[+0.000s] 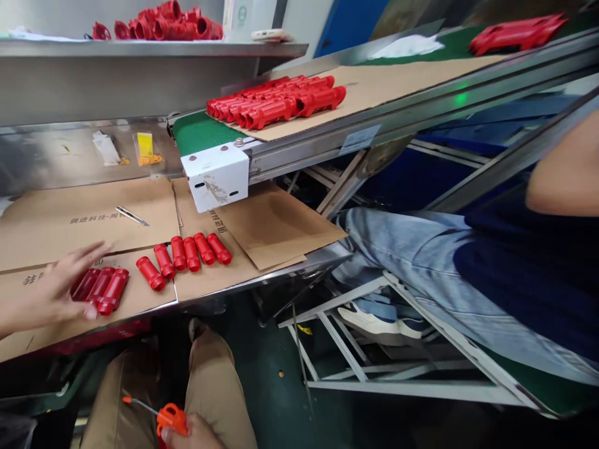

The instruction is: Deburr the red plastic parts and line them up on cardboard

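Observation:
My left hand (63, 290) reaches over the cardboard at the left with its fingers stretched and thumb apart. Beneath and beside it lie several red plastic tubes (113, 292) in a tight group; whether the fingers touch them I cannot tell. A second row of red tubes (191, 254) lies to the right on the same cardboard (210, 280). Low in the view, above my lap, my right hand (199, 433) is wrapped round an orange air blow gun (172, 418). Its thin metal nozzle with an orange tip points up and left.
A pen-like metal tool (132, 216) lies on the cardboard. Behind, a conveyor (201, 131) carries rows of red housings (276, 103). More red parts (163, 25) are heaped on a steel shelf (60, 48). At the right sits a co-worker in jeans (412, 249), beside a metal frame (346, 349).

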The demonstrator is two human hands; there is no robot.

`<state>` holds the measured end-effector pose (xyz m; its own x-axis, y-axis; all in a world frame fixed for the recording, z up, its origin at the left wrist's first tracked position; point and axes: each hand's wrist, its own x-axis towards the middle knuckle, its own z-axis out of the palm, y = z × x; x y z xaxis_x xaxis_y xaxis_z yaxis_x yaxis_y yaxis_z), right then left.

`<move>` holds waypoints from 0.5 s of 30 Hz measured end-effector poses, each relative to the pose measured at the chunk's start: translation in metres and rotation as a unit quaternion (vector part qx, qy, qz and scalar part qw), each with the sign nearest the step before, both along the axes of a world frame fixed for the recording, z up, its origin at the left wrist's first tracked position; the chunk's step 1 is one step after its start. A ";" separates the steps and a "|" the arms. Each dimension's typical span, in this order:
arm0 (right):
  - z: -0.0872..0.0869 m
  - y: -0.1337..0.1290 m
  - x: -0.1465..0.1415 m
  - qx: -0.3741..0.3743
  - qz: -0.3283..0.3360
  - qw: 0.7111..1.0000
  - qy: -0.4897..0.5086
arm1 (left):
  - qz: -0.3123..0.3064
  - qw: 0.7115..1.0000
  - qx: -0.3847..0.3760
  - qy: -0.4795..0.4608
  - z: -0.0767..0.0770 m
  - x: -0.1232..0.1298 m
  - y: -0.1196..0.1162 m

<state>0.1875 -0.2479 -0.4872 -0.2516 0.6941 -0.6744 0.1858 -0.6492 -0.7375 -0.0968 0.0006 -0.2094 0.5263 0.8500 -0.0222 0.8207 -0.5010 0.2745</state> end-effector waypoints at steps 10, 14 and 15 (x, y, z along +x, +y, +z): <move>0.015 -0.009 -0.006 -0.068 0.016 0.995 0.067 | 0.268 0.956 -0.044 0.106 0.006 0.064 -0.018; 0.017 -0.013 -0.004 -0.090 0.010 0.991 0.099 | 0.266 0.960 -0.059 0.065 -0.001 0.063 -0.029; 0.017 -0.014 -0.003 -0.091 0.006 0.991 0.103 | 0.249 0.966 -0.062 0.044 -0.002 0.063 -0.029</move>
<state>0.1841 -0.2619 -0.4704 -0.4044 0.5625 -0.7211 0.0524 -0.7729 -0.6323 -0.0339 -0.0288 -0.2111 0.0449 0.9849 -0.1669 0.9744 -0.0063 0.2248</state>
